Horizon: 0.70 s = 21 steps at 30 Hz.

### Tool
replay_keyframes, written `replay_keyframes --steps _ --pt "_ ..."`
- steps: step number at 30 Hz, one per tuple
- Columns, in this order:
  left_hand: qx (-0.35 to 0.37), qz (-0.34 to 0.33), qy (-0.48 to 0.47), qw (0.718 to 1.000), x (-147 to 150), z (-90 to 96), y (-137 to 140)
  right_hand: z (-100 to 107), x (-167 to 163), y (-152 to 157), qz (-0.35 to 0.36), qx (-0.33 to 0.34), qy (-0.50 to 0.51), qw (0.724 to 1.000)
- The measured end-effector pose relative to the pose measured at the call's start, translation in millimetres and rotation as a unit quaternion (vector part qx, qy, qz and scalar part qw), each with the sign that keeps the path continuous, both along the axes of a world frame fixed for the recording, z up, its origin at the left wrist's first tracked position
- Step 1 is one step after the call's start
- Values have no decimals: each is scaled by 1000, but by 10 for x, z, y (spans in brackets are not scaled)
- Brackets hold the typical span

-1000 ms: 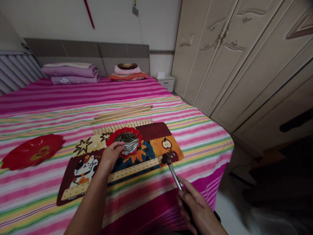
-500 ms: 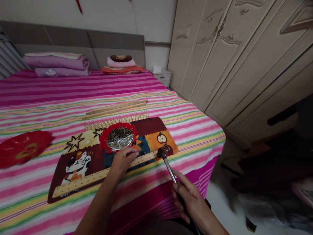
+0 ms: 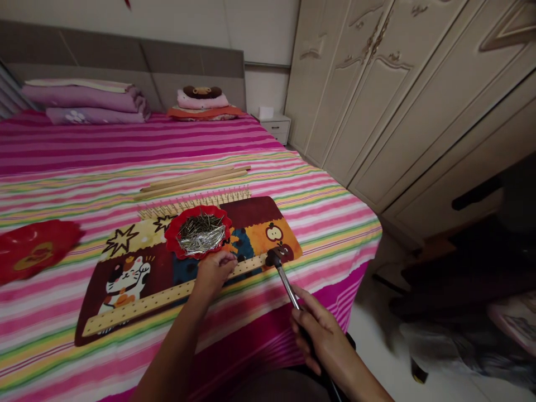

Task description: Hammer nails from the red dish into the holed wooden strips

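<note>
My right hand (image 3: 318,332) is wrapped round the dark grip of a hammer (image 3: 288,287). The hammer's black head rests at the right end of a pale wooden strip (image 3: 142,306) dotted with rows of small dark holes. My left hand (image 3: 215,271) lies over the strip with its fingertips pinched together; whatever is between them is too small to make out. Just beyond that hand, a red scalloped bowl (image 3: 170,237) holds a heap of metal nails (image 3: 203,230). Bowl and strip both lie on a patterned mat (image 3: 161,268) with a cat picture.
Behind the mat lies a wooden strip with upright nails (image 3: 196,202), and past it several bare wooden sticks (image 3: 192,181). A red plate (image 3: 37,248) sits on the striped bed (image 3: 314,206) at left. Wardrobes (image 3: 355,84) stand at right.
The view has shifted slightly, so the things on the bed sit a little further left and higher. Both hands keep nearly the same pose, the hammer head still at the strip's right end.
</note>
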<state>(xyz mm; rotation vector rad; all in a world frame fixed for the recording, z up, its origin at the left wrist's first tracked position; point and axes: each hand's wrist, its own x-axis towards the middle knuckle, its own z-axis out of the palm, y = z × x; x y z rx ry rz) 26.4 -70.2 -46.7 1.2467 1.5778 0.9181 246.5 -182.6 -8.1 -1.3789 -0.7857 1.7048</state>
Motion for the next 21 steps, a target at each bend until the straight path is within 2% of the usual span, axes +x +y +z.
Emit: replay_keyframes --steps 5,11,16,21 --pt "36 7 24 999 -17 -73 -12 42 -16 -7 -2 3 2 1000" --pt "86 -11 117 989 -13 -85 -30 55 -29 -11 3 4 2 1000" --pt "113 -24 185 976 19 -53 -60 70 -80 29 42 26 0 999" --pt "106 -34 205 972 20 -66 -68 214 -257 157 86 49 -1 995"
